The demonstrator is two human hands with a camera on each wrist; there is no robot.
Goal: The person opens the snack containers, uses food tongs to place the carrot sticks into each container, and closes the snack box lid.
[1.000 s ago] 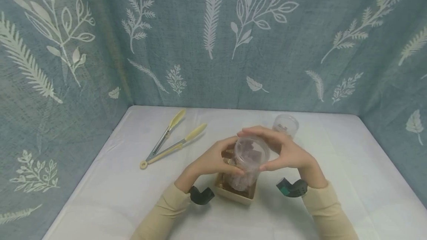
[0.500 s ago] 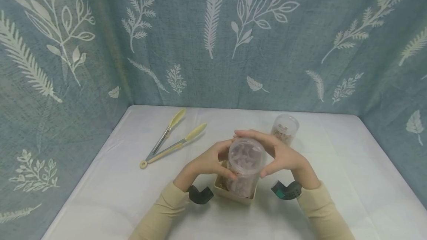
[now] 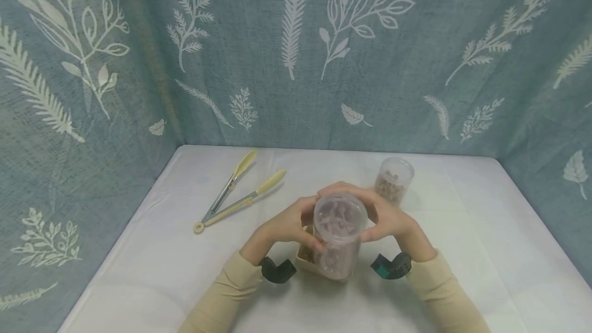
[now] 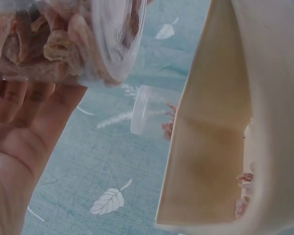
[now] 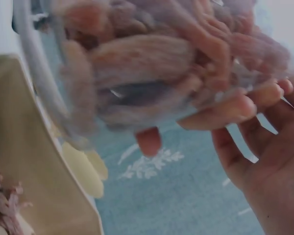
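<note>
My left hand [image 3: 291,225] and right hand [image 3: 386,217] curve round a clear plastic jar [image 3: 339,258] from both sides. Chunky reddish-brown pieces like dried meat [image 5: 142,58] fill much of it. In the head view the jar overlaps a cream rectangular box [image 3: 305,266], covering most of its opening. The left wrist view has my fingers against the jar's side, with the box wall [image 4: 206,161] standing close by. Small pinkish-brown bits [image 5: 7,200] lie inside the box. In the right wrist view, several fingertips press along the jar's wall.
Behind my right hand stands a second clear jar [image 3: 394,181], holding small brownish pieces. Yellow-tipped tongs [image 3: 232,210] lie spread on the white table [image 3: 152,266] to the left. A leaf-patterned teal curtain [image 3: 259,55] hangs round the table's back and sides.
The jar has shifted a little left and toward me, over the box. My right hand has moved left with it, and the second jar behind shows more fully.
</note>
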